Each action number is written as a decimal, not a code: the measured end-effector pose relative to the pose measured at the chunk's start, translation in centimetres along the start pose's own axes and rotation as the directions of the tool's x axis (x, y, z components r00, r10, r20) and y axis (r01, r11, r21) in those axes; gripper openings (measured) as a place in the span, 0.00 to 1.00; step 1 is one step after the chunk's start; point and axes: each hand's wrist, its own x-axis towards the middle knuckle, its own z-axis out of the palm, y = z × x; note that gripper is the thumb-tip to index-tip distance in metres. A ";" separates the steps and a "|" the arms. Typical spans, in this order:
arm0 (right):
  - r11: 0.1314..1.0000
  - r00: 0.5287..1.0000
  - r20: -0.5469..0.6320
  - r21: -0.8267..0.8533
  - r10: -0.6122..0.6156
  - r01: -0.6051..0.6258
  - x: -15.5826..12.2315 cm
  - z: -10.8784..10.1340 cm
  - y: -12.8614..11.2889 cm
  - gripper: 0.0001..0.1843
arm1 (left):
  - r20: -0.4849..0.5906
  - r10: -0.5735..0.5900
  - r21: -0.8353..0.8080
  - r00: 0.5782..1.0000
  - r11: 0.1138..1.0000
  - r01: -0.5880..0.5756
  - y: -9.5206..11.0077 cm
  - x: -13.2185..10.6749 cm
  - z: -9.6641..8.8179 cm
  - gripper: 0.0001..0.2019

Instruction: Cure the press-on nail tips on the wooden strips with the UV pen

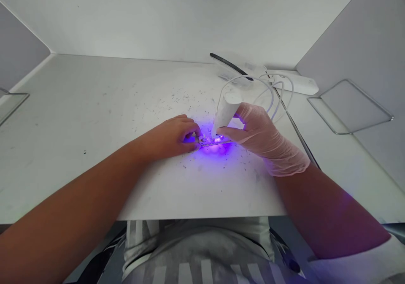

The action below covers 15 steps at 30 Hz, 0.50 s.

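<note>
My right hand (256, 130), in a thin translucent glove, is closed around a white corded handheld lamp (228, 106) that tilts down towards the table. Violet light glows at its lower end, over a narrow strip (217, 143) with small shiny parts on it. The glare hides the strip's details. My bare left hand (180, 136) has its fingertips pinched at the strip's left end. Both hands rest low over the white table.
Dark specks (180, 96) are scattered over the white table (79, 119). A black curved bar (230, 66) with clear plastic, a white cord (242, 76) and a long white box (297, 83) lie at the back right. Wire frames (351, 106) are at both sides.
</note>
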 end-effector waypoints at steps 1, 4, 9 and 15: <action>1.000 1.000 0.000 0.002 0.001 -0.001 0.0 0.0 0.0 0.05 | 0.001 0.001 0.000 1.000 1.000 -0.001 0.0 0.0 0.0 0.09; 1.000 1.000 -0.001 0.011 0.018 -0.018 0.0 0.0 -0.1 0.05 | 0.004 0.005 0.005 1.000 1.000 -0.005 0.0 0.0 0.0 0.09; 1.000 1.000 -0.004 0.010 0.012 -0.012 -0.1 0.1 0.0 0.05 | 0.004 0.003 0.007 1.000 1.000 -0.003 0.2 0.0 -0.1 0.09; 1.000 1.000 -0.006 0.008 0.019 -0.019 0.0 0.1 -0.2 0.05 | 0.011 -0.004 0.001 1.000 1.000 0.004 0.2 0.0 -0.1 0.09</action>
